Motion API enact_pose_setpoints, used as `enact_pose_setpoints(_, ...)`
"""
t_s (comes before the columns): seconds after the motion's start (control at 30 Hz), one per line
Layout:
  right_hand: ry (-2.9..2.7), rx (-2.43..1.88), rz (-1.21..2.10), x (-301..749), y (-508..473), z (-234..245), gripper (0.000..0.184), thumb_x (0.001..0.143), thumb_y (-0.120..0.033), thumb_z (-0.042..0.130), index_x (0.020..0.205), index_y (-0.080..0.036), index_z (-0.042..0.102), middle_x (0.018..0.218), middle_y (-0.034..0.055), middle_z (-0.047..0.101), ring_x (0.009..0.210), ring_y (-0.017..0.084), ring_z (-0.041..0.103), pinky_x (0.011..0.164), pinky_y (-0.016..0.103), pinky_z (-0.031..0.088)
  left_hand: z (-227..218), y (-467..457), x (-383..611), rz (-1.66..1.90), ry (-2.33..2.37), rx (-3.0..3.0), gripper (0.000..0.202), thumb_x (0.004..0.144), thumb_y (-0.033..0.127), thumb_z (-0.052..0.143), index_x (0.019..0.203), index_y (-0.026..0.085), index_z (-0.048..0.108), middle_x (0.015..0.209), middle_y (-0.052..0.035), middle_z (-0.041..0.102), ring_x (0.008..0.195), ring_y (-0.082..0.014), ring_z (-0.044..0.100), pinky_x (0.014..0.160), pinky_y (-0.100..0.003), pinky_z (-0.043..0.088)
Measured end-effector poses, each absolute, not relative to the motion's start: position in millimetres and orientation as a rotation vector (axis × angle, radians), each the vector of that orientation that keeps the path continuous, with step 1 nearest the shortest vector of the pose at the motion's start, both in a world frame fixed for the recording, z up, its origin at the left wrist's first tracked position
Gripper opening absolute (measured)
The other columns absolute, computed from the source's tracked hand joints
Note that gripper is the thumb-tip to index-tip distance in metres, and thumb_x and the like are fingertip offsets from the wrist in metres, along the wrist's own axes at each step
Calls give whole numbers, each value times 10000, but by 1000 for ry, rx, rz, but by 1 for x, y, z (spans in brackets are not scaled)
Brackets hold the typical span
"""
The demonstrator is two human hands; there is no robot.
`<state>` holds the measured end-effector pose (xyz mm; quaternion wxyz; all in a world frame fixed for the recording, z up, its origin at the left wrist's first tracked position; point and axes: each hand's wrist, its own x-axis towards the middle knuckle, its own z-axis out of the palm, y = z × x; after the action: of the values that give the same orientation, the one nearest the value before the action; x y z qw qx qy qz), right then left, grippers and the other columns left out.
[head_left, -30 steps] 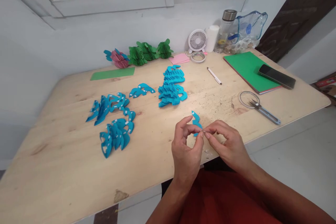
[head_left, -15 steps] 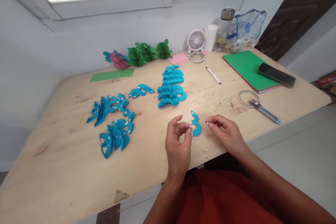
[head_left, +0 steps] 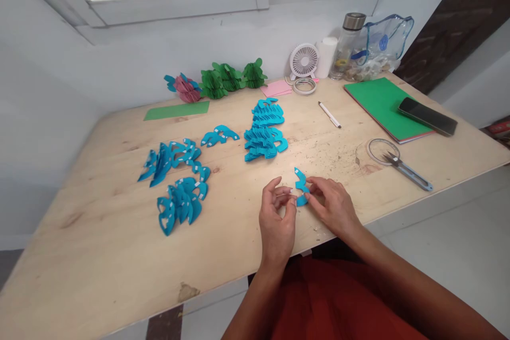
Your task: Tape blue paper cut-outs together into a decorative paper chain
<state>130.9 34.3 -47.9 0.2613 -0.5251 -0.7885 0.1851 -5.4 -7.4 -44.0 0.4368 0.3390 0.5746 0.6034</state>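
A wavy blue paper cutout (head_left: 302, 201) with white tape bits on it is between my two hands, near the table's front edge. My left hand (head_left: 280, 212) has its thumb tip at the cutout's lower left edge, with the fingers curled behind. A small white bit shows at the tip of its index finger. From the other side, my right hand (head_left: 332, 204) pinches the cutout's right edge between thumb and fingers. Farther back stands a stack of folded blue cutouts (head_left: 263, 143). To the left lie taped blue cutouts (head_left: 183, 199) in loose bunches.
Snips (head_left: 408, 170) rest against a tape roll (head_left: 382, 151) on the right. Behind are a pen (head_left: 329, 115), green sheets (head_left: 382, 106) with a phone (head_left: 427, 116), a small fan (head_left: 304, 60) and a bottle (head_left: 346, 48). Green paper shapes (head_left: 230, 77) line the wall.
My right hand has moved left from beside the cutout onto its right edge; the white bit at its fingertips no longer shows. My left hand stays at the cutout. The view has shifted slightly.
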Motion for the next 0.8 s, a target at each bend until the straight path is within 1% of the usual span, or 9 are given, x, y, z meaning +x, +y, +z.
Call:
enact_pose_setpoints(0.1, -2122, -1465, 480, 127, 37, -51, 212, 841, -268, 578, 1041, -207, 606, 809, 53, 716, 769, 241, 650, 742, 391, 421, -45, -7, -6, 1503, 1419, 816, 399, 776, 138, 617, 1158, 212, 531, 944, -44, 615, 863, -171, 645, 859, -349, 503)
enact_pose_setpoints(0.17, -2064, -1468, 552, 125, 38, -51, 208, 823, -260, 598, 1025, -210, 609, 758, 32, 704, 734, 227, 647, 750, 390, 420, -45, -7, -7, 1507, 1411, 793, 394, 776, 138, 618, 1153, 209, 526, 942, -40, 609, 844, -161, 648, 854, -338, 505)
enact_pose_setpoints(0.23, -1949, -1445, 719, 124, 38, -50, 201, 817, -262, 601, 1011, -211, 609, 712, 10, 681, 688, 202, 637, 741, 373, 437, -44, -6, -7, 1518, 1408, 770, 397, 774, 142, 624, 1152, 208, 520, 953, -38, 600, 827, -152, 651, 850, -329, 506)
enact_pose_setpoints(0.33, -1702, -1373, 1034, 124, 35, -45, 212, 818, -292, 598, 1010, -201, 604, 671, -6, 634, 652, 177, 610, 676, 325, 466, -41, -6, -8, 1530, 1396, 738, 419, 784, 168, 627, 1178, 216, 492, 1003, -42, 578, 837, -154, 659, 848, -335, 506)
enact_pose_setpoints(0.43, -1500, -1334, 1194, 123, 29, -38, 244, 804, -316, 628, 1017, -198, 600, 687, -9, 615, 668, 165, 590, 669, 306, 464, -35, -6, -7, 1518, 1379, 723, 442, 788, 200, 640, 1197, 225, 475, 1013, -44, 585, 835, -154, 655, 807, -320, 512)
enact_pose_setpoints(0.5, -1410, -1335, 1214, 122, 25, -33, 254, 796, -329, 650, 1012, -207, 596, 695, -16, 610, 678, 155, 574, 687, 302, 453, -31, -8, -6, 1496, 1370, 730, 386, 782, 223, 651, 1144, 213, 517, 961, -41, 617, 832, -157, 642, 761, -297, 514)
enact_pose_setpoints(0.63, -1303, -1313, 1240, 120, 17, -26, 230, 789, -345, 672, 969, -229, 588, 709, -25, 601, 709, 148, 556, 711, 299, 437, -23, -10, -6, 1394, 1322, 804, 136, 801, 296, 628, 878, 184, 624, 842, -33, 650, 797, -164, 606, 667, -265, 498)
enact_pose_setpoints(0.7, -1279, -1295, 1251, 119, 14, -24, 202, 792, -347, 675, 937, -235, 591, 731, -21, 604, 722, 148, 557, 707, 294, 434, -19, -10, -6, 1323, 1298, 852, 126, 806, 299, 615, 788, 176, 640, 786, -26, 649, 756, -158, 585, 639, -257, 479)
enact_pose_setpoints(0.8, -1250, -1266, 1249, 117, 11, -22, 153, 797, -337, 676, 878, -236, 595, 766, -16, 609, 747, 145, 563, 711, 286, 439, -15, -9, -7, 1253, 1289, 896, 111, 789, 270, 620, 755, 170, 653, 749, -19, 650, 731, -156, 578, 647, -261, 464)
